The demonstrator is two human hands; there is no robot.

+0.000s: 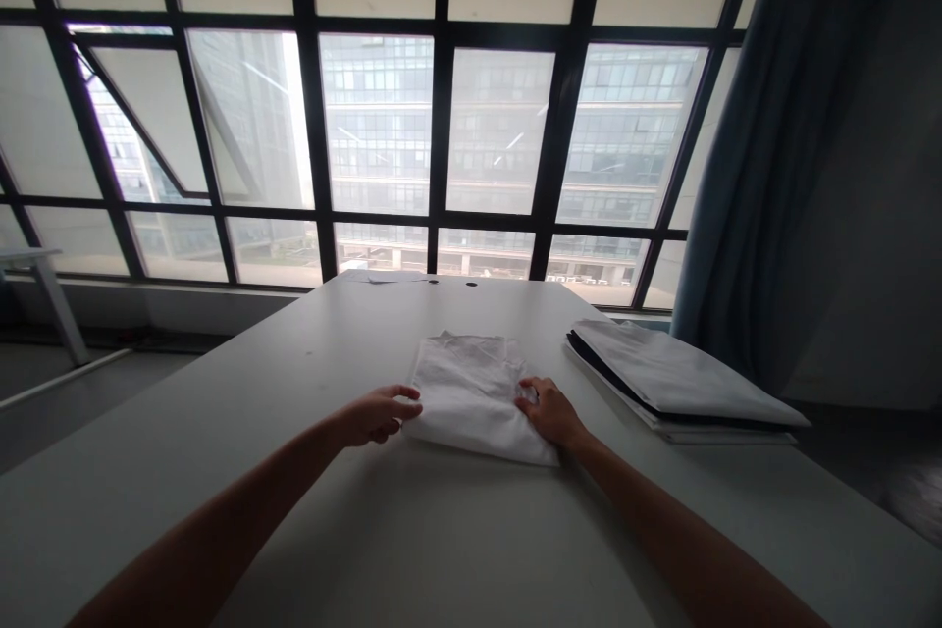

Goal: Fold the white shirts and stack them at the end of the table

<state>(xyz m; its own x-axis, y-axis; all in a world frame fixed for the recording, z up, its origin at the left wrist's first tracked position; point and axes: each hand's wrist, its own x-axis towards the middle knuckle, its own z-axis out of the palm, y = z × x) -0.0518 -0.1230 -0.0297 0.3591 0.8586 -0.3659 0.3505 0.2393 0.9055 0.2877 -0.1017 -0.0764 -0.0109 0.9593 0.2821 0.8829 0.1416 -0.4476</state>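
Observation:
A white shirt, folded into a rough rectangle, lies on the white table in front of me. Its far end looks slightly rumpled, and the near edge runs at a slant. At the shirt's left edge, my left hand has its fingers curled, with thumb and forefinger closing on the cloth. My right hand grips the right edge, its fingertips resting on top of the fabric. Part of that edge is hidden under the right hand.
To the right, a stack of folded white and black cloth sits near the table edge. Some white sheets lie at the far end, close to two dark holes. Windows and a dark curtain stand beyond.

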